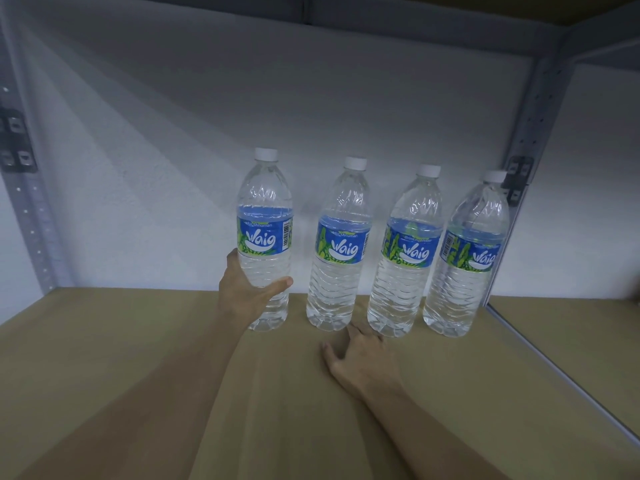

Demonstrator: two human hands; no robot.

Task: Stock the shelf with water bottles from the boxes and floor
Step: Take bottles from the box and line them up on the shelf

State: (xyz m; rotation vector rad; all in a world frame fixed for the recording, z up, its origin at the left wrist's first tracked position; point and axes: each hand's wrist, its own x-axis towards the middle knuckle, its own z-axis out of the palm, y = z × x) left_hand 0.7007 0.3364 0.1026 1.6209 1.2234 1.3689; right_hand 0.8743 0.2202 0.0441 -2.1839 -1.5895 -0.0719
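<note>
A tan shelf (104, 375) runs back to a white wall (173, 168), with grey uprights (533, 126) at the sides. Far along it stand, upright in a row, the leftmost bottle (265, 209), second bottle (337, 271), third bottle (403, 278) and rightmost bottle (464, 285). The left grip (249, 292) wraps the leftmost bottle's lower body. The right grip (360, 358) lies loose on the shelf, holding nothing, just near of the second and third bottles.

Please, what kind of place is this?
Probably a stockroom or shop storage rack: a brown board shelf, perforated grey metal uprights, and four identical Waig water bottles in a row.
</note>
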